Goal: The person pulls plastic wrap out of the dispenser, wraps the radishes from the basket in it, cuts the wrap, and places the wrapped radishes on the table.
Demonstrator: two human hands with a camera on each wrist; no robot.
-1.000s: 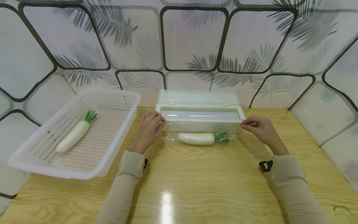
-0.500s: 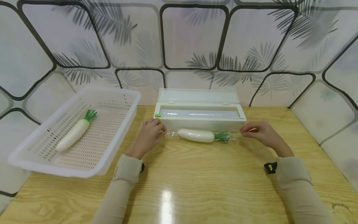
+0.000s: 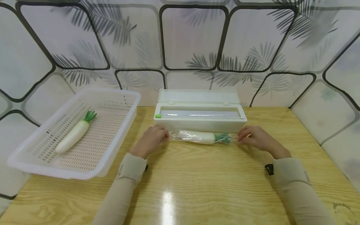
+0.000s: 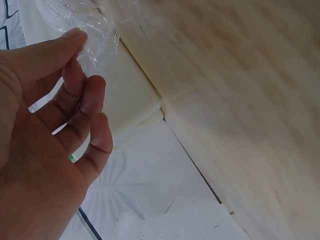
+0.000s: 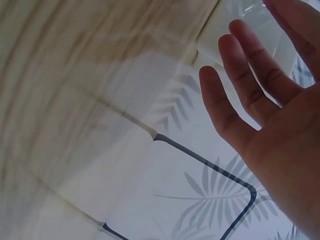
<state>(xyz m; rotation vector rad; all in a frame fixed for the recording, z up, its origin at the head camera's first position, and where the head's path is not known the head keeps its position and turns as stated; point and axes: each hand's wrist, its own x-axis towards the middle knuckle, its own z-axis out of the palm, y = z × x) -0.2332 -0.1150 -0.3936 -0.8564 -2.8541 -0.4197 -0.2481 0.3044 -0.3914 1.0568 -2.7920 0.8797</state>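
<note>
A white daikon radish (image 3: 197,137) with green stems lies in clear cling film in front of the dispenser box, stems to the right. My left hand (image 3: 150,141) pinches the film's left end between thumb and forefinger; in the left wrist view the crumpled cling film (image 4: 102,37) gathers at those fingertips. At the stem end, my right hand (image 3: 257,141) pinches the film's right end. The right wrist view shows its other fingers (image 5: 240,70) spread, with thumb and forefinger meeting at the frame's top edge. The white cling film box (image 3: 199,125) stands with its lid raised, a roll inside.
A white perforated basket (image 3: 109,156) stands at the left, holding another daikon (image 3: 73,137). A green slide cutter (image 3: 158,116) sits at the left end of the box's front rim. The wooden table (image 3: 208,184) meets a patterned wall covering behind the box.
Both hands have come down from the box's front corners to the film ends, and the right hand has shifted left. The film no longer stretches up to the box; the green cutter is now uncovered.
</note>
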